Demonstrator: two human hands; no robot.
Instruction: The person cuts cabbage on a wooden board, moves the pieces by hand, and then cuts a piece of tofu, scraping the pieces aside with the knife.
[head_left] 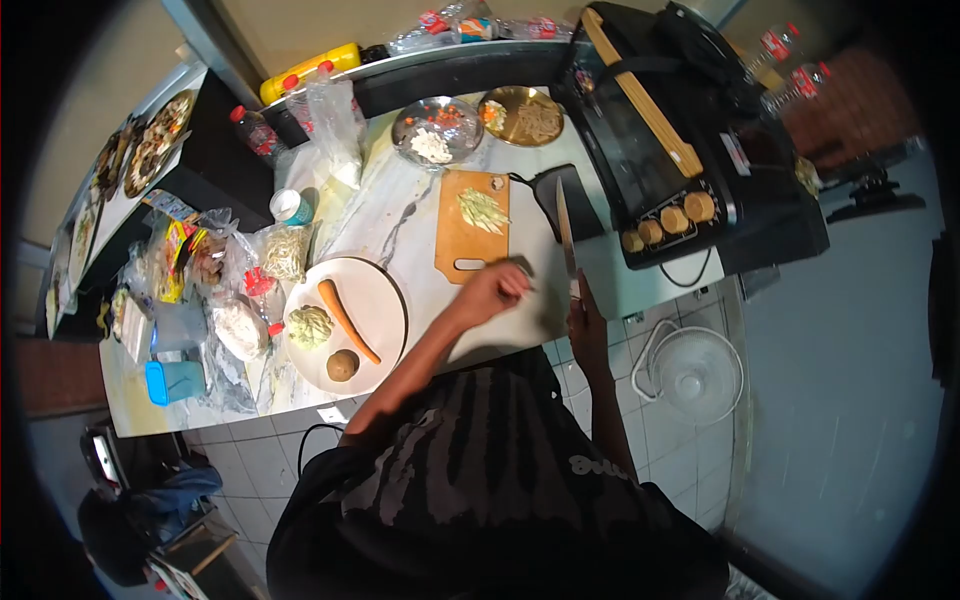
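Wooden and orange-brown, the cutting board [455,235] lies on the pale marbled counter [400,215] near the centre of the view, with a small heap of pale green vegetable strips [483,210] on its upper half. The person's left hand [497,288] sits just at the board's lower right corner, at about five o'clock from the strips. Its fingers are bunched together, and it cannot be told whether they pinch anything. The right hand [585,318] is close beside it at three o'clock, clenched around the handle of a knife [565,225]. The long blade points toward twelve o'clock, runs alongside the board's right edge without touching it, and crosses a dark flat thing [590,210] that cannot be made out. At nine o'clock from the left hand stands a white plate [385,300] carrying a carrot [345,318], a pale green lump [310,327] and a brown round thing [343,365]. At twelve o'clock from the board are a glass bowl [398,128] holding white and orange pieces and a brass-coloured dish [545,100]. A black countertop oven [690,130] fills the one-to-two o'clock area, with a row of round knobs on its front. Plastic bags [235,270] crowd the counter at nine o'clock from the plate, and a white fan [692,375] stands on the tiled floor at four o'clock from the right hand.
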